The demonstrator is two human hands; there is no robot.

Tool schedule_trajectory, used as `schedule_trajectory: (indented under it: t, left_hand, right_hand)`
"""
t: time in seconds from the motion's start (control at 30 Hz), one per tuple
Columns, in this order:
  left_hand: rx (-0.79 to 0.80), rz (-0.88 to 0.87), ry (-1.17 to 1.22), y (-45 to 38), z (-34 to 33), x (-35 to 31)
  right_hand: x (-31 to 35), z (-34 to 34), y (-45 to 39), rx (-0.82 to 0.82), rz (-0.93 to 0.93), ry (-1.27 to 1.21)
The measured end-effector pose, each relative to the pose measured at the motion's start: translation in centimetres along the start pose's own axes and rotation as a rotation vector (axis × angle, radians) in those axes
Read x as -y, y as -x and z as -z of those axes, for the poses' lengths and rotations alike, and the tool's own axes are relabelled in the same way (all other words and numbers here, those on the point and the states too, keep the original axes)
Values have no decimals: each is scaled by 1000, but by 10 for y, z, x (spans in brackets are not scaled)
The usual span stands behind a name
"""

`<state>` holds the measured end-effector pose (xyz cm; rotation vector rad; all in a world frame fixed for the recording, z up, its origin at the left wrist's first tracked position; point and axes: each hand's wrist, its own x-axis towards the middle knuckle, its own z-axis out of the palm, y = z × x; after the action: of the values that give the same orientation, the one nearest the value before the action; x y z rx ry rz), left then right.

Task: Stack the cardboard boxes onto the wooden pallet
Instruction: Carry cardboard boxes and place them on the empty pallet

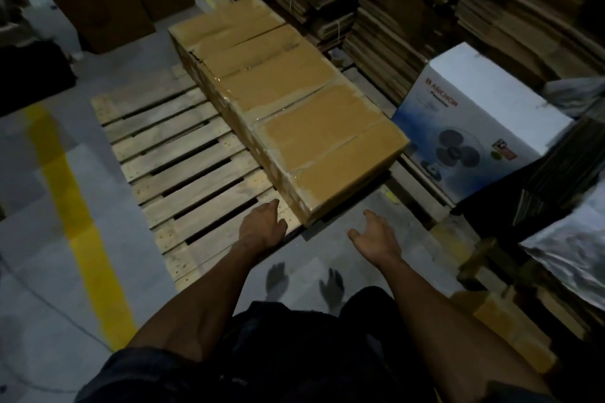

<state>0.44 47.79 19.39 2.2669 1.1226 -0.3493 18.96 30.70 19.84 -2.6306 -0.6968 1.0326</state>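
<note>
Glossy taped cardboard boxes [284, 105] lined slatted wooden pallet [183, 154] toward one o'clock, left hand [263, 227] and right hand [376, 237] outstretched, each grip released, fingers relaxed

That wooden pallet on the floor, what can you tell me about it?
The pale wooden pallet lies flat on the grey concrete floor, built of worn, nailed slats with dark gaps between. A row of taped brown cardboard boxes sits along its right side; its left side is bare. The left hand hovers over its near corner.
</note>
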Motion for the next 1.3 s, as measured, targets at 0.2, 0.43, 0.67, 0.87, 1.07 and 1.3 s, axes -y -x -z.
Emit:
schedule_trajectory:
  t: [0.2,0.43,0.67,0.87,1.07,1.3]
  left_hand:
    - [-44,165,135,-60,-20,-56]
    - [-122,445,322,-137,-78,-136]
    - [-161,522,218,-206,-139,-169]
    - [-154,516,-39,-277,-224,-131]
    - [-301,505,-114,-307,-284,-95]
    - [-424,555,-102,-325,-305,-78]
  right_hand:
    - [-15,60,-107,67,128,141]
    - [-48,113,-243,248,309,318]
    - [-81,114,-342,245,478,499]
    - [-108,54,-424,108,628,655]
    - [-139,5,-481,-9,668,728]
    - [-146,-19,-498,-99,668,577]
